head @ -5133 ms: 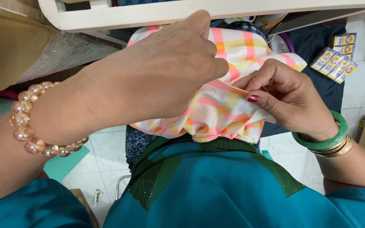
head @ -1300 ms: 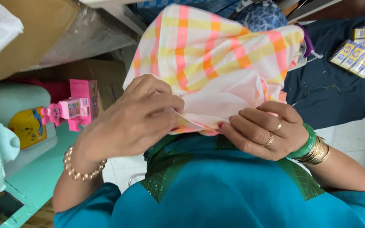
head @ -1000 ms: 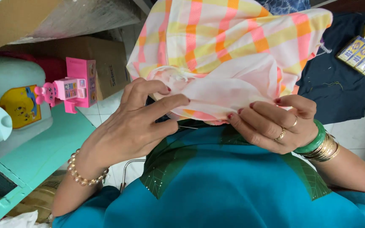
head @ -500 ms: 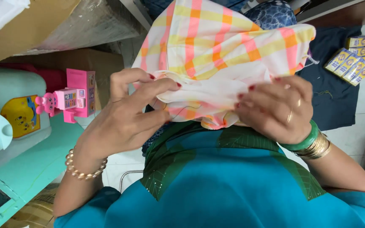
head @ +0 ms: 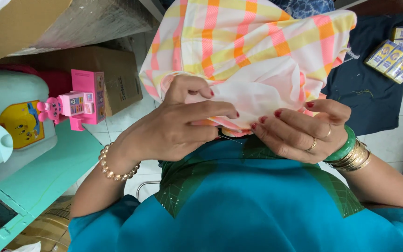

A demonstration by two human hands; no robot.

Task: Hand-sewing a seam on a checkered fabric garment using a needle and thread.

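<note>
Fingers (head: 220, 114) of both hands pinch the checked cloth's (head: 257, 51) folded lower edge: left hand (head: 178, 130) clamps it from the side, right hand (head: 299, 133) curls in under it, held up over the lap. A thin thread or needle shows between them; hem looks mid-work, stitched length can't be read. Pink toy (head: 78, 105) left, yellow boxes (head: 397, 51) far right.

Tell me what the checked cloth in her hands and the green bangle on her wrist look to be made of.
The checked cloth looks like thin woven cotton, matte: it folds and creases softly. The green bangle on the right hand looks like polished stone or glass, smooth and glossy; the picture cannot settle which. The left hand also grips the cloth.
</note>
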